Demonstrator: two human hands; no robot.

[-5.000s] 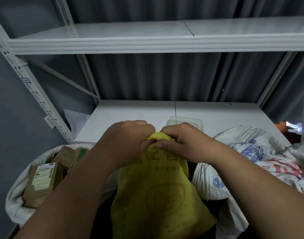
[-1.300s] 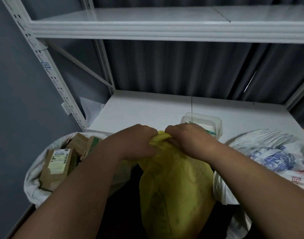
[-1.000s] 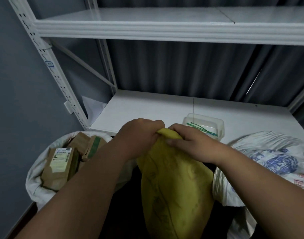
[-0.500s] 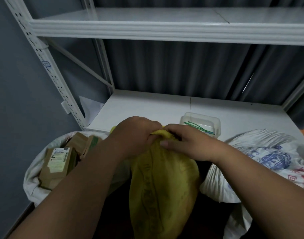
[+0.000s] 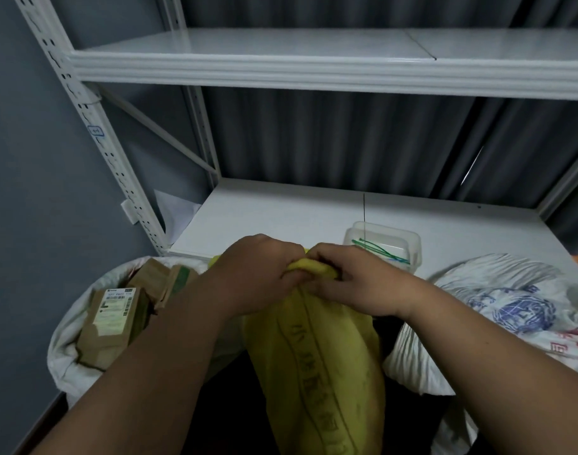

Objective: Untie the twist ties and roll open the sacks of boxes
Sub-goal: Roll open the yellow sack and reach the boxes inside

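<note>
Head view puts both my hands at the gathered neck of the yellow sack (image 5: 317, 362), which stands near me in the middle, just in front of the lower shelf (image 5: 281, 211). My left hand (image 5: 258, 274) is curled round the bunched neck, and my right hand (image 5: 356, 284) pinches the same bunch from the right side. I cannot see a twist tie on it; the fingers hide that spot.

Left of it sits a white sack (image 5: 67, 349), already rolled open, with brown boxes (image 5: 113, 323) showing. To the right lies a printed white sack (image 5: 510, 307). On the shelf a clear tub (image 5: 409, 247) holds green ties (image 5: 376, 251).

My worry: working blind, I may tug the woven fabric instead of the tie and tighten it, or the tall sack may tip sideways.
</note>
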